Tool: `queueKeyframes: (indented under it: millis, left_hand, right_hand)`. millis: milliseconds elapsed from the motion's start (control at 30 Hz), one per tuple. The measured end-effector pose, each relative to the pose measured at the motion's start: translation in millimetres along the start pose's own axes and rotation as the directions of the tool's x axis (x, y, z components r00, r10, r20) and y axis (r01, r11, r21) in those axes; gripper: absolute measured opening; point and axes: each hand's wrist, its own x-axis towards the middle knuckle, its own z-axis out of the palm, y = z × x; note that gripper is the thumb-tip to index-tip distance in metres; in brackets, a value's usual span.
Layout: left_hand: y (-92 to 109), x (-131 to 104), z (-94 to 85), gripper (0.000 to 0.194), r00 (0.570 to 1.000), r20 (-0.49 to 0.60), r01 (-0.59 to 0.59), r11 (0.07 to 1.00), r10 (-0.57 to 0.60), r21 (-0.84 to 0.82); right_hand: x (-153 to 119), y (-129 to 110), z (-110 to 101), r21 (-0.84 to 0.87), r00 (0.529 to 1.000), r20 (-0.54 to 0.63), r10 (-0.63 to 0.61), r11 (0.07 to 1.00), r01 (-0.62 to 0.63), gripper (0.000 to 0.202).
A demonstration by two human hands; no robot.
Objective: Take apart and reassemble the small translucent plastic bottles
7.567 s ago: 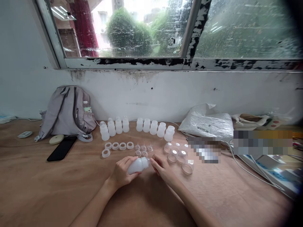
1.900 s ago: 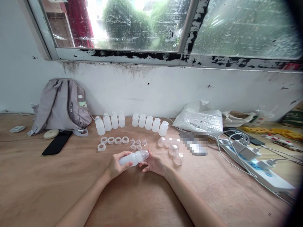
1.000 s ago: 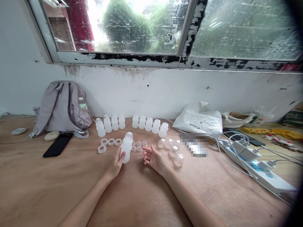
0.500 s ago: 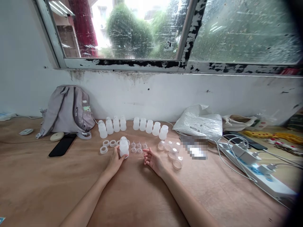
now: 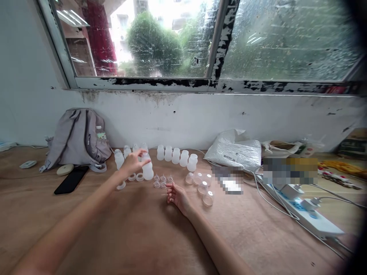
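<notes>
The bottle (image 5: 148,172) hangs or stands almost upright, long axis nearly vertical with a slight lean, just beyond the rings (image 5: 140,177); whether its base meets the table (image 5: 137,229) I cannot tell. The left hand (image 5: 132,162), much the nearer, pinches it near the top between thumb and fingers, its body below and to the right of that grip. The right hand (image 5: 177,196), loosely curled around nothing visible, lies beside the nipples (image 5: 163,178).

We've moved the held bottle (image 5: 148,172) closer to the back row (image 5: 119,159), our left grip (image 5: 132,162) now higher on it.
</notes>
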Motion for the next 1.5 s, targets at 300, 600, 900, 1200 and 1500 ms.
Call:
queueKeyframes:
  millis: [300, 600, 900, 1200, 1500]
  left_hand:
    - [-20, 108, 28.8, 0.042, 0.972, 0.233, -0.041, 0.943, -0.04, 0.331]
    - [-44, 117, 73.1, 0.041, 0.968, 0.242, -0.049, 0.895, -0.067, 0.444]
    - [-60, 121, 83.8, 0.044, 0.977, 0.194, -0.02, 0.874, -0.085, 0.485]
    - [-51, 110, 67.3, 0.051, 0.989, 0.138, -0.103, 0.894, 0.047, 0.435]
    - [-25, -20, 35.8, 0.018, 0.958, 0.205, -0.254, 0.921, 0.199, 0.294]
  right_hand:
    - [1, 5, -3, -0.014, 0.999, 0.007, -0.037, 0.999, 0.037, 0.033]
    - [1, 3, 0, -0.011, 0.999, 0.009, -0.041, 0.999, 0.041, 0.033]
    - [3, 3, -1, -0.006, 1.0, -0.005, -0.022, 1.0, 0.022, 0.032]
    - [2, 4, -3, -0.004, 0.999, 0.021, -0.043, 0.999, 0.043, 0.03]
    - [2, 6, -11, -0.525, 0.89, -0.191, -0.415, 0.809, 0.265, 0.026]
